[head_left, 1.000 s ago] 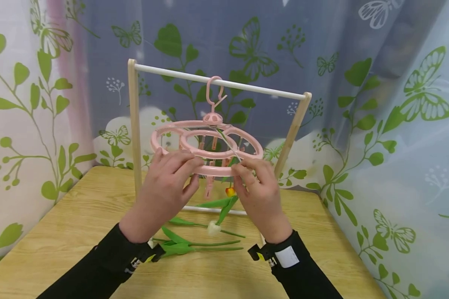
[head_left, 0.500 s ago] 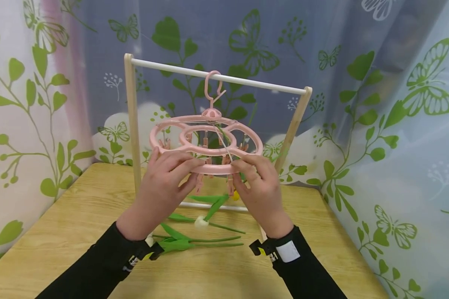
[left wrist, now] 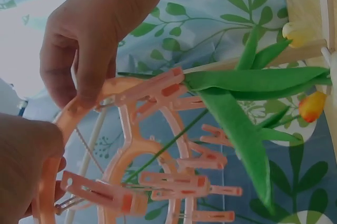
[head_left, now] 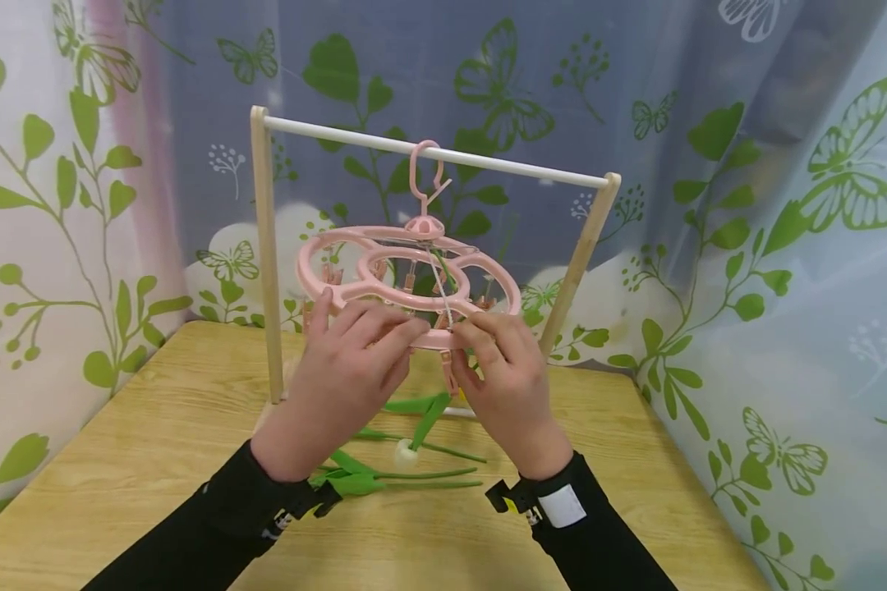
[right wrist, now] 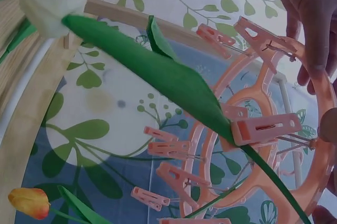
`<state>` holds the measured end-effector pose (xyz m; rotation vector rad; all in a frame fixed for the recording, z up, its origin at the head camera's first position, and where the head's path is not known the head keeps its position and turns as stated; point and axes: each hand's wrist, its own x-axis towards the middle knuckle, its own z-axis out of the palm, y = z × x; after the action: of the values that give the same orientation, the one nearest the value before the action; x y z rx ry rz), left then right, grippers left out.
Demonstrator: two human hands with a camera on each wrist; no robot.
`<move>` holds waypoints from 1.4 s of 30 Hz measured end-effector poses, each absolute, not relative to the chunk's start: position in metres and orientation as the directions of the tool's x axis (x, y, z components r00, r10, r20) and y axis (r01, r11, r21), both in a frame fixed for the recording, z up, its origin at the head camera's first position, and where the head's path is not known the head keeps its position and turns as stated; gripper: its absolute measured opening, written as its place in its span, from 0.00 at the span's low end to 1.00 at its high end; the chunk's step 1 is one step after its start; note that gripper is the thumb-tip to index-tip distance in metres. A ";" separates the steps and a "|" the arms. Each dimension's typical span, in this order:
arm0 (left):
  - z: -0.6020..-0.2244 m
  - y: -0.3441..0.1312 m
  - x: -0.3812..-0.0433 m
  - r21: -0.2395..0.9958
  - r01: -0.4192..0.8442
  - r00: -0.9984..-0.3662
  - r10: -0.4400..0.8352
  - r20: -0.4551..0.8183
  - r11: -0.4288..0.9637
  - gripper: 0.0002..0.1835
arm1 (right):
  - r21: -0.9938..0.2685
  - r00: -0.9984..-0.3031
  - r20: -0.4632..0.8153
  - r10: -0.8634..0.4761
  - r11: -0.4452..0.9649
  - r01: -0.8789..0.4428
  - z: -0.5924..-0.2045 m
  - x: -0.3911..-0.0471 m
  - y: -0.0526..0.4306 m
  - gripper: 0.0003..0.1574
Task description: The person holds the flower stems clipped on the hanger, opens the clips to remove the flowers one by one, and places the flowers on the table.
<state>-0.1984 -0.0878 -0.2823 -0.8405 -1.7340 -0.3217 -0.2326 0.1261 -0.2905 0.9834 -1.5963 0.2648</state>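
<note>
A pink round clip hanger point(head_left: 377, 295) hangs by its hook from the rack's white bar. My left hand point(head_left: 347, 377) grips the front of its outer ring, fingers over the top and thumb below. Close on the right, my right hand point(head_left: 506, 377) pinches the same rim between thumb and fingers. Between the hands hangs a pink clip point(right wrist: 268, 129), holding the stem of a white tulip point(right wrist: 52, 8) that points head down. An orange-yellow tulip point(left wrist: 313, 106) and a pale yellow tulip point(left wrist: 295, 34) also hang below the ring. Several other clips point(left wrist: 202, 155) dangle from it.
The rack has a white top bar point(head_left: 517, 167) and wooden side posts point(head_left: 268, 263). More artificial tulips lie on the wooden table point(head_left: 118, 443), their green stems point(head_left: 429, 484) pointing right. Leaf-printed curtain point(head_left: 776, 271) surrounds the table at the back and sides.
The hanger has turned a little, and its front clips have shifted. My left hand has slid right along the rim, nearer to the right hand.
</note>
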 end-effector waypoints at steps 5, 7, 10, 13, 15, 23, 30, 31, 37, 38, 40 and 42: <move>-0.286 -0.090 -0.200 -0.140 0.732 -0.122 0.330 0.936 0.667 0.13 | 0.324 0.025 0.895 -0.445 0.611 -0.722 -0.291 -0.235 0.129 0.19; -0.287 -0.093 -0.202 -0.127 0.745 -0.121 0.320 0.940 0.655 0.13 | 0.310 0.006 0.896 -0.444 0.616 -0.724 -0.292 -0.237 0.133 0.19; -0.289 -0.098 -0.205 -0.115 0.758 -0.123 0.314 0.941 0.642 0.14 | 0.288 -0.016 0.901 -0.434 0.623 -0.727 -0.293 -0.241 0.139 0.18; -0.290 -0.103 -0.206 -0.113 0.772 -0.116 0.313 0.943 0.626 0.16 | 0.283 -0.016 0.902 -0.432 0.620 -0.732 -0.294 -0.243 0.143 0.17; -0.290 -0.105 -0.206 -0.116 0.777 -0.107 0.312 0.944 0.618 0.16 | 0.288 -0.011 0.899 -0.437 0.612 -0.737 -0.295 -0.243 0.143 0.18; -0.284 -0.098 -0.199 -0.209 0.707 -0.040 0.334 0.942 0.675 0.13 | 0.325 0.041 0.895 -0.444 0.587 -0.741 -0.292 -0.235 0.132 0.20; -0.283 -0.093 -0.199 -0.199 0.694 -0.048 0.320 0.946 0.692 0.11 | 0.347 0.065 0.889 -0.453 0.573 -0.742 -0.290 -0.231 0.126 0.21; -0.284 -0.093 -0.200 -0.187 0.701 -0.060 0.317 0.946 0.688 0.11 | 0.343 0.059 0.889 -0.454 0.575 -0.743 -0.291 -0.232 0.126 0.20; -0.292 -0.098 -0.204 -0.135 0.741 -0.095 0.302 0.949 0.658 0.13 | 0.296 -0.008 0.895 -0.447 0.606 -0.738 -0.297 -0.237 0.134 0.19; -0.293 -0.099 -0.205 -0.133 0.745 -0.096 0.302 0.948 0.654 0.13 | 0.291 -0.018 0.894 -0.447 0.611 -0.736 -0.298 -0.238 0.136 0.19; -0.293 -0.100 -0.206 -0.130 0.750 -0.097 0.303 0.948 0.649 0.13 | 0.286 -0.029 0.893 -0.449 0.616 -0.734 -0.299 -0.239 0.138 0.20; -0.293 -0.101 -0.206 -0.129 0.752 -0.097 0.302 0.948 0.646 0.13 | 0.289 -0.030 0.890 -0.455 0.614 -0.735 -0.299 -0.239 0.139 0.20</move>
<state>-0.2060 -0.1005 -0.2935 -0.8708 -1.6800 -0.4728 -0.2393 0.1393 -0.2994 0.9942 -1.6684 0.2980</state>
